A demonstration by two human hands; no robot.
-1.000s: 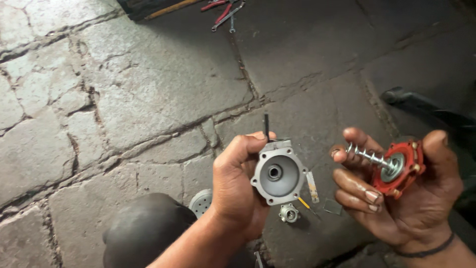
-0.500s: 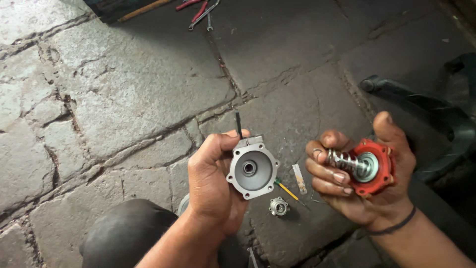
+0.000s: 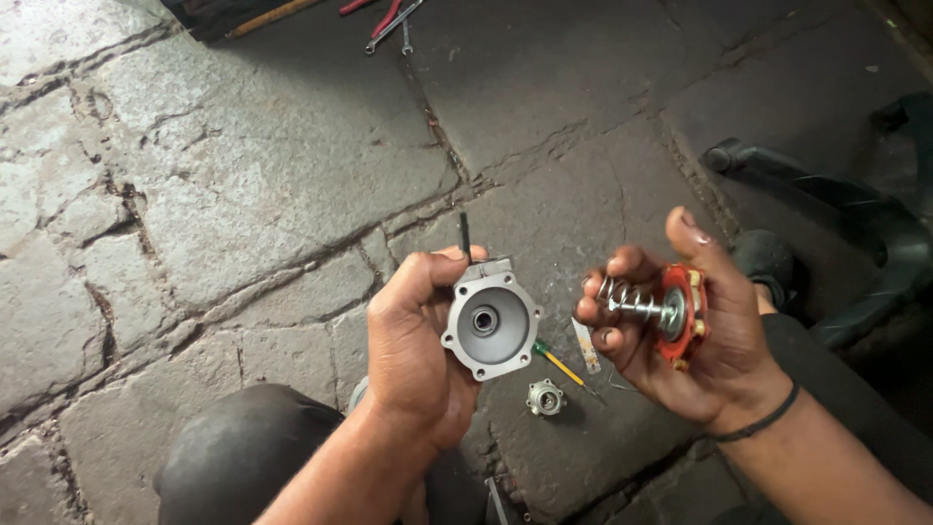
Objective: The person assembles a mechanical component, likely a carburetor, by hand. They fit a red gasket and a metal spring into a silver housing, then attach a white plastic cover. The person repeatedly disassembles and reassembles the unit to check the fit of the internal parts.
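Left hand (image 3: pixel 413 340) grips a grey metal housing (image 3: pixel 489 319), its bowl empty; right hand (image 3: pixel 695 335) holds a red disc with spring (image 3: pixel 671 313), apart.

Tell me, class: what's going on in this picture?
A person crouches over a stone floor. The left hand holds a grey metal housing, open face up. The right hand holds a red disc with a spring on its stem. A small metal fitting and a screwdriver lie on the floor between the hands.

Right hand (image 3: pixel 695 340) tilted red diaphragm (image 3: pixel 682 313) edge-on; spring (image 3: pixel 630 299) now points toward left hand (image 3: pixel 413 340).
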